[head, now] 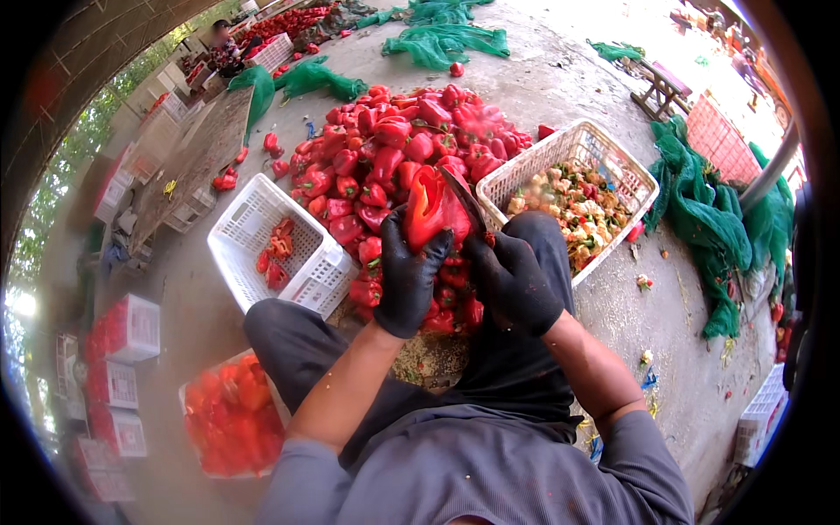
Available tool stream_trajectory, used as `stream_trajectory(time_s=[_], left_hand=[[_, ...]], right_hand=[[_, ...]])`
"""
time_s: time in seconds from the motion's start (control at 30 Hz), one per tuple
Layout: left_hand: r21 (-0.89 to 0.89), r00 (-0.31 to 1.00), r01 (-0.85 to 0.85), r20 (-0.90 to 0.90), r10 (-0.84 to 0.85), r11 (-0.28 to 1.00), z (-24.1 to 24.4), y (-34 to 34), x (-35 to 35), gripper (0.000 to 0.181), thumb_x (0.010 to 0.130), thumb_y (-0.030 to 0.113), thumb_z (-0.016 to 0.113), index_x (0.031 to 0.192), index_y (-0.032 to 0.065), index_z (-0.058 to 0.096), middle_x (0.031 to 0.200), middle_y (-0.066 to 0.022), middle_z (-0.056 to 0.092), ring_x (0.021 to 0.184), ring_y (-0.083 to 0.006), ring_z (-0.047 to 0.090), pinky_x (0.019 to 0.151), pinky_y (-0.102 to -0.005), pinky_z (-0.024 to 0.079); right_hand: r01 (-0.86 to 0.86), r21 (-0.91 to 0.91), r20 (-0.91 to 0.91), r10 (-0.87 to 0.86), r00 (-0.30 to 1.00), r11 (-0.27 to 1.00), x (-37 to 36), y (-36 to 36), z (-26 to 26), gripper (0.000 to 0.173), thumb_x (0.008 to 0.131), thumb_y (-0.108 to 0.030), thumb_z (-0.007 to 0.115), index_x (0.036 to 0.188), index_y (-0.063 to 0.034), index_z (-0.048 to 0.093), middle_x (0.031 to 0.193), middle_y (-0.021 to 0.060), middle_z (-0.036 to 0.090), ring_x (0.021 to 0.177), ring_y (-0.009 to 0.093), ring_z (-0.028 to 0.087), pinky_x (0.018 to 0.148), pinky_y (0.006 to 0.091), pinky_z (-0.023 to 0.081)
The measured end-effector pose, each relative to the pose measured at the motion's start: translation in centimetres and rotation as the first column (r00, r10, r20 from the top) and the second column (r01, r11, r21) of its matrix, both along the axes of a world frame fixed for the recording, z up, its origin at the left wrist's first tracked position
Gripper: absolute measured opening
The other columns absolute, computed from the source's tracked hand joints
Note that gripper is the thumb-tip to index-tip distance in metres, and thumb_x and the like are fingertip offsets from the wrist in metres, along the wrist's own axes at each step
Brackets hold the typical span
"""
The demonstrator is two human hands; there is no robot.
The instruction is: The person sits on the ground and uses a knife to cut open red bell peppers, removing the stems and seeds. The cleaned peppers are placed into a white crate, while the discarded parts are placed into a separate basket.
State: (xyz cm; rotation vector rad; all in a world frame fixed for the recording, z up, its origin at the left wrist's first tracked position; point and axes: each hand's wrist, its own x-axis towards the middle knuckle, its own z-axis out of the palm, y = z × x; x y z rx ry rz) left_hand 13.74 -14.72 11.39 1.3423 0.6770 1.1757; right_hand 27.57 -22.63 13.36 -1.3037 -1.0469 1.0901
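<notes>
My left hand (410, 272), in a black glove, grips a red bell pepper (438, 209) that is cut open and shows its pale orange inside. In my black-gloved right hand (518, 279) is a knife (464, 197), its dark blade lying along the pepper's right side. A bit of red pulp sticks near the thumb of that hand. Behind both hands spreads a large heap of whole red bell peppers (387, 141). To the left stands a white plastic crate (226, 226) with several pepper pieces (279, 252) in it. At the right, a whitish crate (633, 157) holds cut-out pepper cores (571, 210).
By my left knee is a crate of red peppers (226, 417). Stacked crates (128, 387) line the left side near a low wooden board (203, 154). Green netting (702, 216) lies at the right and green netting (446, 46) at the back. A person (224, 52) sits far left.
</notes>
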Motion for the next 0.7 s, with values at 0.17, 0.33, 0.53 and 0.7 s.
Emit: stream_trajectory(time_s=[0.17, 0.33, 0.53, 0.7], left_hand=[[-0.057, 0.982, -0.051, 0.177, 0.060, 0.997, -1.6, 1.1, -2.7, 0.042, 0.096, 0.015, 0.060, 0.131, 0.0004, 0.043, 0.121, -0.0104, 0.057, 0.106, -0.0180, 0.059, 0.091, -0.0328, 0.050], [-0.099, 0.920, 0.054, 0.392, -0.011, 0.994, -0.8, 3.9, -5.9, 0.055, 0.099, 0.028, 0.055, 0.142, 0.0005, 0.034, 0.135, -0.0152, 0.051, 0.122, -0.0250, 0.055, 0.097, -0.0399, 0.049], [-0.111, 0.974, 0.156, 0.182, -0.134, 0.981, -1.9, 0.8, -6.5, 0.054, 0.099, 0.026, 0.055, 0.142, -0.0004, 0.036, 0.134, -0.0144, 0.053, 0.121, -0.0233, 0.054, 0.102, -0.0361, 0.043], [0.340, 0.844, -0.125, -0.457, 0.280, 0.932, -1.2, 1.2, -7.8, 0.042, 0.097, 0.033, 0.060, 0.119, -0.0029, 0.059, 0.105, -0.0071, 0.065, 0.093, -0.0148, 0.062, 0.083, -0.0304, 0.049]], right_hand=[[-0.081, 0.053, 0.023, 0.080, 0.997, 0.995, -3.5, 1.8, -2.3, 0.028, 0.097, -0.028, 0.058, 0.087, -0.0014, 0.062, 0.065, -0.0003, 0.059, 0.058, 0.006, 0.052, 0.054, 0.0257, 0.043], [-0.142, -0.169, 0.033, 0.150, 0.988, 0.975, -4.8, -4.4, -7.9, 0.026, 0.091, -0.025, 0.067, 0.100, 0.0000, 0.065, 0.076, 0.0007, 0.066, 0.069, 0.007, 0.058, 0.062, 0.0294, 0.048], [-0.223, 0.198, -0.016, 0.231, 0.973, 0.955, -2.8, 4.5, -1.6, 0.035, 0.087, -0.017, 0.072, 0.114, 0.0031, 0.061, 0.096, 0.0024, 0.069, 0.086, 0.005, 0.057, 0.076, 0.0254, 0.050], [-0.351, 0.138, -0.063, 0.362, 0.930, 0.926, -4.2, 6.7, -3.0, 0.033, 0.088, -0.018, 0.071, 0.113, 0.0029, 0.062, 0.093, 0.0007, 0.067, 0.086, 0.003, 0.057, 0.073, 0.0235, 0.049]])
